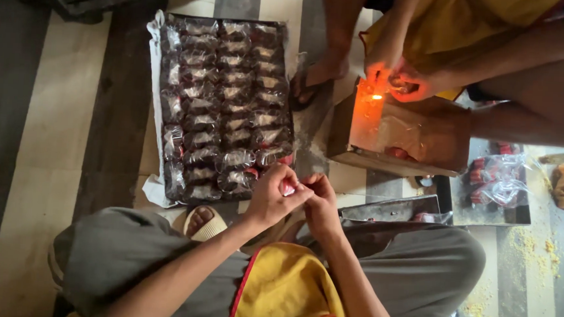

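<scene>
Head view, looking straight down. My left hand (272, 200) and right hand (321, 202) meet in front of my knees, fingertips pressed together on one small clear-wrapped piece (287, 188), red and white, pinched between both thumbs and forefingers. Both forearms run up from the bottom edge and converge; wrists bent slightly inward. The wrapped piece sits just off the near right corner of the tray (157, 100).

The tray is packed in rows with dark wrapped sweets (224, 97); the last near-right slots show red-tinted pieces. The tray's near edge lies close to my foot (203, 222) and knees, so little free floor remains on that side. A yellow cloth (284, 294) lies over my lap.

To the right, a cardboard box (399, 136) stands just beyond my right hand, with a metal tray (392, 209) touching my right knee. Across the box, another person's hands (398, 81) hold something at a small flame (376, 96). Open floor lies to the tray's left.
</scene>
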